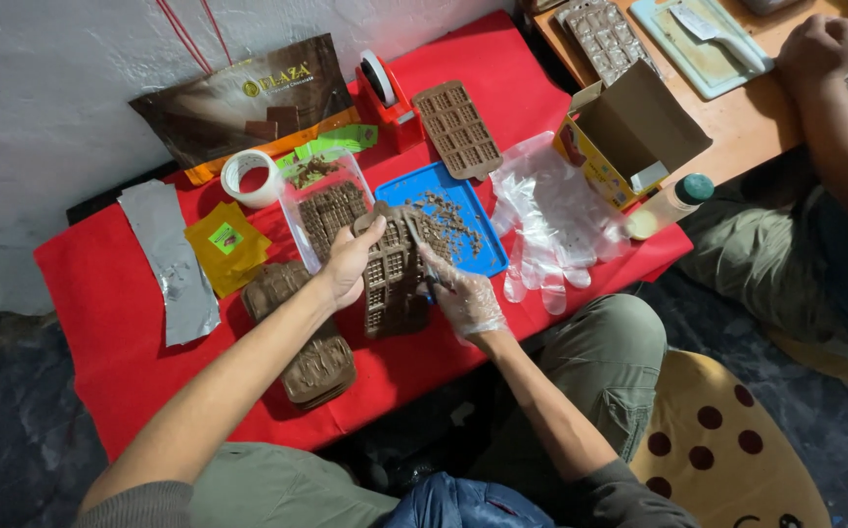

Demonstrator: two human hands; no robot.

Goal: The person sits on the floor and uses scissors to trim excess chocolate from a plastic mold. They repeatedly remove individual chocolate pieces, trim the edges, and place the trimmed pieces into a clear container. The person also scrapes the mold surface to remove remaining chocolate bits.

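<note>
My left hand (pixel 351 262), bare, grips the left edge of a brown chocolate mould (pixel 392 286) that lies on the red table (pixel 101 293). My right hand (pixel 463 293) wears a clear plastic glove and presses a thin scraper tool (pixel 420 246) against the mould's right side. Just beyond the mould a blue tray (pixel 422 183) carries brown chocolate scrapings. A stack of filled brown moulds (pixel 305 354) lies to the left of my left hand.
A clear tray with a filled mould (pixel 326 210), a tape roll (pixel 250 176), yellow packets (pixel 225 244), a silver foil wrapper (pixel 175 259), an empty mould (pixel 459 129), a red tape dispenser (pixel 385 93), loose plastic gloves (pixel 551 220) and an open carton (pixel 629 137) lie about. Another person's arm (pixel 840 117) rests on a wooden table at right.
</note>
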